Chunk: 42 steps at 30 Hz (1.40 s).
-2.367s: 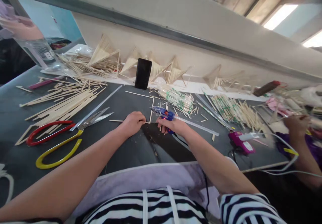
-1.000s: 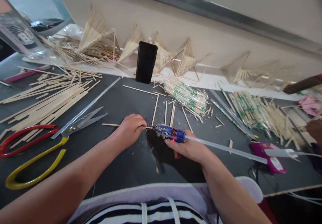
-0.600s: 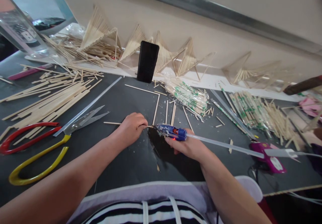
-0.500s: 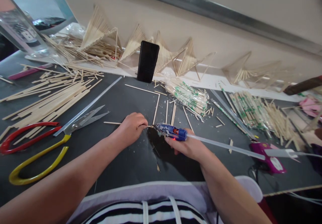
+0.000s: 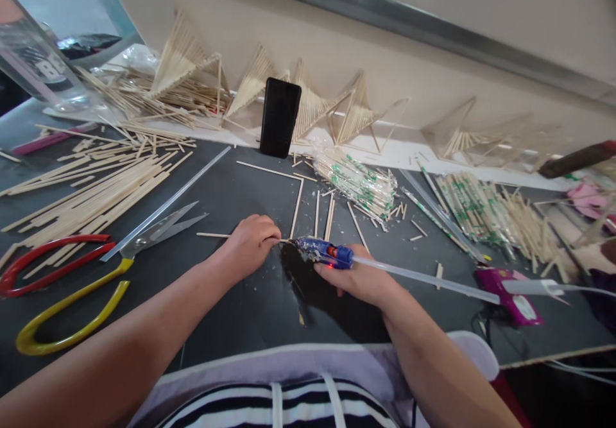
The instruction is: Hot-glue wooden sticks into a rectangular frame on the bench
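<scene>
The dark tabletop (image 5: 231,332) spanned the frame. Large scissors (image 5: 137,243) lay at lower left, blades parted. The right hand (image 5: 360,279), right of centre, was closed; the left hand (image 5: 255,239), at centre, was curled in a pinch. Respectively held: a blue glue gun (image 5: 320,252); a thin wooden stick (image 5: 214,235), right end at the nozzle.

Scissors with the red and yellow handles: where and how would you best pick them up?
Probably by the yellow handle, coming from the near side: that loop is the nearer one, while the red handle lies among loose sticks. The blades are spread apart and point away, so fingers coming this way should avoid their edges.
</scene>
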Available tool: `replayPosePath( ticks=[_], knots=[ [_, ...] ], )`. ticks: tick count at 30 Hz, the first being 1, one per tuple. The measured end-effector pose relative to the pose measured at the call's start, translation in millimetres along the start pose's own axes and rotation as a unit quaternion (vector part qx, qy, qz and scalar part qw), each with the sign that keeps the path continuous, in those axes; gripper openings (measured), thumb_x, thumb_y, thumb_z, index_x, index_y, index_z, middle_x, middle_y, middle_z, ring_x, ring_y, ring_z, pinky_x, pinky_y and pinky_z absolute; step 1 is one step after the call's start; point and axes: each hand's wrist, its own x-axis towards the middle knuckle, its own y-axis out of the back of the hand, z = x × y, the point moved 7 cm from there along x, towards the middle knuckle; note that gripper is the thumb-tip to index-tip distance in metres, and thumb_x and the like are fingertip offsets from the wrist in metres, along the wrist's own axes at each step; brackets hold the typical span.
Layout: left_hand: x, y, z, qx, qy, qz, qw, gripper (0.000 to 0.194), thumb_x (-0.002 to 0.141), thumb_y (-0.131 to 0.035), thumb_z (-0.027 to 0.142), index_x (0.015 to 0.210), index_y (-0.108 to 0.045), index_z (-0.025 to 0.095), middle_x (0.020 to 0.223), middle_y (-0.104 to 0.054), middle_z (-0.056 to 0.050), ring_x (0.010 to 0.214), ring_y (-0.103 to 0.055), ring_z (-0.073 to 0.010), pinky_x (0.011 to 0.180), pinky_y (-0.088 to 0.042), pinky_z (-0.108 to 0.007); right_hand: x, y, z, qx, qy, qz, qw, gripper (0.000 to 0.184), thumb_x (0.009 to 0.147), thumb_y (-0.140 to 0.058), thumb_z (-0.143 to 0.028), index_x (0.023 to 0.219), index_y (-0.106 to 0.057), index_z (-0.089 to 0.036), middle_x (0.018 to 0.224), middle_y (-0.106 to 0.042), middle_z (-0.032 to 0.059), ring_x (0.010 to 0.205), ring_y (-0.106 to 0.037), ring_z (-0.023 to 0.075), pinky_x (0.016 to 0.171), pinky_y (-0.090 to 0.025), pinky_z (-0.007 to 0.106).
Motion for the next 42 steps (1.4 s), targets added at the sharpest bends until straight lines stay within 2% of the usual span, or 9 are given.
replayPosePath(
  ticks=[3, 8, 12, 23, 30, 37, 42],
  knots=[
    [0.0, 0.5, 0.0, 0.003, 0.002, 0.002, 1.000, 0.018, 0.083, -0.051, 0.014, 0.072, -0.064, 0.018, 0.078, -0.065, -0.003, 0.078, -0.057, -0.0164, 0.073, -0.041, -0.030, -1.1, 2.4, 0.7, -0.013, -0.002, -0.003, 1.000, 0.031, 0.073, -0.061, -0.042, 0.053, -0.056, -0.020, 0.038, -0.055, -0.0009, 0.039, -0.057, 0.0157, 0.044, -0.044, 0.024],
    [-0.5, 1.1, 0.6, 0.002, -0.002, 0.008, 1.000, 0.018, 0.083, -0.050, 0.015, 0.072, -0.064, 0.018, 0.078, -0.065, -0.003, 0.077, -0.057, -0.0159, 0.073, -0.041, -0.029, -0.5, 2.4, -4.8, 0.005, 0.063, -0.020, 0.998, 0.032, 0.078, -0.058, -0.042, 0.054, -0.058, -0.020, 0.041, -0.057, -0.0008, 0.042, -0.058, 0.0148, 0.049, -0.046, 0.024],
    [-0.7, 1.0, 0.1, 0.002, -0.002, 0.010, 1.000, 0.018, 0.083, -0.050, 0.013, 0.072, -0.064, 0.017, 0.078, -0.066, -0.004, 0.078, -0.057, -0.0166, 0.074, -0.042, -0.030, 3.8, -1.8, -5.0, 0.011, 0.080, -0.025, 0.996, 0.033, 0.080, -0.056, -0.042, 0.056, -0.059, -0.020, 0.043, -0.058, -0.0006, 0.043, -0.058, 0.0149, 0.048, -0.045, 0.023],
    [-0.5, 0.1, -1.1, -0.001, 0.000, 0.007, 1.000, 0.018, 0.083, -0.051, 0.014, 0.072, -0.064, 0.018, 0.079, -0.065, -0.004, 0.078, -0.057, -0.0165, 0.074, -0.042, -0.030, 2.1, 1.4, -1.9, 0.042, 0.062, -0.047, 0.996, 0.030, 0.078, -0.058, -0.039, 0.055, -0.056, -0.019, 0.042, -0.055, -0.0018, 0.040, -0.056, 0.0131, 0.044, -0.043, 0.022],
    [-0.7, -0.1, -0.9, -0.002, -0.002, 0.011, 1.000, 0.017, 0.084, -0.052, 0.014, 0.072, -0.064, 0.017, 0.078, -0.065, -0.003, 0.077, -0.057, -0.0161, 0.074, -0.041, -0.029, -0.6, -2.6, 2.1, 0.086, 0.034, -0.106, 0.990, 0.032, 0.078, -0.059, -0.042, 0.056, -0.058, -0.019, 0.044, -0.056, 0.0005, 0.041, -0.051, 0.0118, 0.043, -0.038, 0.023],
    [-2.3, -0.8, -1.9, -0.011, -0.012, 0.017, 1.000, 0.017, 0.084, -0.051, 0.014, 0.071, -0.063, 0.017, 0.078, -0.065, -0.004, 0.078, -0.057, -0.0162, 0.075, -0.042, -0.029, 4.1, 13.3, 5.7, 0.195, 0.071, -0.069, 0.976, 0.034, 0.079, -0.057, -0.048, 0.066, -0.059, -0.016, 0.050, -0.056, -0.0009, 0.047, -0.054, 0.0106, 0.051, -0.038, 0.021],
    [-2.1, -1.2, -1.8, -0.004, -0.010, 0.011, 1.000, 0.017, 0.083, -0.053, 0.013, 0.071, -0.064, 0.017, 0.079, -0.065, -0.005, 0.079, -0.057, -0.0170, 0.075, -0.042, -0.029, 3.2, 9.8, -1.9, 0.088, 0.068, -0.053, 0.992, 0.032, 0.080, -0.056, -0.045, 0.064, -0.060, -0.017, 0.045, -0.056, -0.0007, 0.046, -0.053, 0.0113, 0.049, -0.038, 0.021]
  ],
)
